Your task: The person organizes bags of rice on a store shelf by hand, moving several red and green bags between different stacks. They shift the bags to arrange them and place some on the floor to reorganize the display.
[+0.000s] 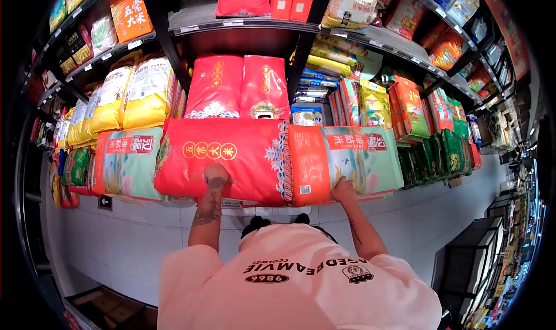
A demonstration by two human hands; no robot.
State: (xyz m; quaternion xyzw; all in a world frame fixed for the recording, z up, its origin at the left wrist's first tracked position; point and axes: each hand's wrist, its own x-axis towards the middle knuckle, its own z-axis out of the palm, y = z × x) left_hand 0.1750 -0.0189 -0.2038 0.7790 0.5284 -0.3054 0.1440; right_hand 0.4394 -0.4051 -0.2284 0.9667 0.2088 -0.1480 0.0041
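A large red rice bag [255, 139] lies flat across the front of the low display, its gold characters facing up. My left hand [216, 173] is on this bag, fingers curled in and closed at its surface, with creases in the red plastic beside them. To the right lies an orange and pale green rice bag [313, 156], its left end against the red one. My right hand [343, 189] is closed on the front part of that bag; its fingertips are partly hidden. Another orange and green rice bag [130, 165] lies left of the red bag.
Two upright red bags [217, 86] stand behind. Yellow and white sacks [147, 89] line the left, and green packs [454, 153] the right. A shelf edge [243, 23] runs above. Grey floor [405, 225] lies in front, with a dark rack [472, 260] at right.
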